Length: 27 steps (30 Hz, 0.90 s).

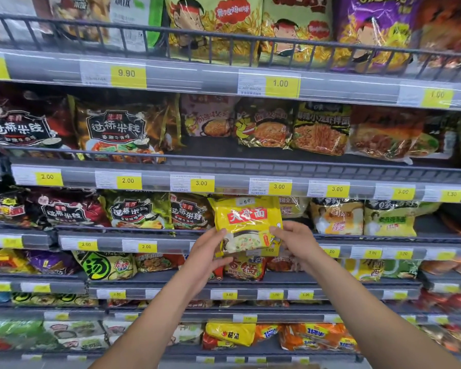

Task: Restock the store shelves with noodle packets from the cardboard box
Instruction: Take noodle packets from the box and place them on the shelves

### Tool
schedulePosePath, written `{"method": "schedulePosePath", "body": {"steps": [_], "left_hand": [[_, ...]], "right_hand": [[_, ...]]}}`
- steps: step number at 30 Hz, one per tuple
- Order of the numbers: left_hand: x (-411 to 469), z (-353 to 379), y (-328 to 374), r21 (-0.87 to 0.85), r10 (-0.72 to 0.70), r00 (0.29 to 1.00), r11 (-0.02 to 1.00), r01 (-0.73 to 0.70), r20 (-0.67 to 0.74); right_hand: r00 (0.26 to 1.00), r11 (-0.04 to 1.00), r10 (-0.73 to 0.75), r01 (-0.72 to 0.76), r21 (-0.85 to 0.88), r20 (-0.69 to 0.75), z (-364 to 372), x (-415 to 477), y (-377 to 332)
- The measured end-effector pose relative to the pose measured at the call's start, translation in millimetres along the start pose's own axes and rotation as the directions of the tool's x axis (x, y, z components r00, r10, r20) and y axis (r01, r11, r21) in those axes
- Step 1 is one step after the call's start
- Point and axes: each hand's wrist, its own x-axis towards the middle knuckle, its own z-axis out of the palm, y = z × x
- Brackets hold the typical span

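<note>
Across the whole view, the store shelves (pixel 197 75) rise in grey tiers, each one edged with a clear strip that carries yellow price labels. Dark wire rails run along the fronts of the upper tiers. On the top tier stand large packets with a cartoon figure (pixel 213 27), and a purple packet (pixel 370 27) stands to their right. On the tier below, dark packets with white lettering (pixel 115 131) fill the left part, while smaller golden and orange packets (pixel 320 129) lie further right. Lower tiers hold mixed green, yellow and orange packets, blurred toward the edges.

Two bare forearms reach up from the near bottom edge toward the third tier from the top. Between them the yellow noodle packet (pixel 248 222) is held upright at the front of that tier, with red-backed white characters on its face and a bowl pictured below. It sits between a dark packet (pixel 189 211) just to its left and pale yellow packets (pixel 336 217) to its right. Its top edge lies just under the strip above.

The left hand (pixel 208 251) grasps the packet's lower left side, thumb on the front and fingers curled beneath. The right hand (pixel 293 241) pinches the lower right corner, thumb in front and fingers behind.

A label reading 3.00 (pixel 279 186) sits just above the packet.
</note>
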Motion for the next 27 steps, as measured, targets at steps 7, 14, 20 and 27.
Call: {"method": "schedulePosePath", "body": {"steps": [7,14,20,27], "left_hand": [[12.5,-6.4,3.4,0.505,0.224,0.975,0.842,-0.191,-0.005],[28.0,-8.0,-1.8,0.674,0.186,0.982,0.721,-0.163,0.038],[29.5,-12.9,-18.7,0.744,0.254,0.964,0.630,-0.222,0.073],[14.0,-3.0,-35.1,0.725,0.439,0.893,0.583,-0.367,0.098]], "right_hand": [[0.994,0.966,0.022,0.007,0.258,-0.110,25.0,27.8,-18.1],[0.997,0.991,0.058,-0.052,0.125,-0.049,42.9,52.6,-12.2],[0.999,0.973,0.030,-0.023,-0.229,0.030,42.8,52.2,-16.0],[0.998,0.968,-0.054,0.046,-0.245,-0.027,31.5,39.6,1.9]]}}
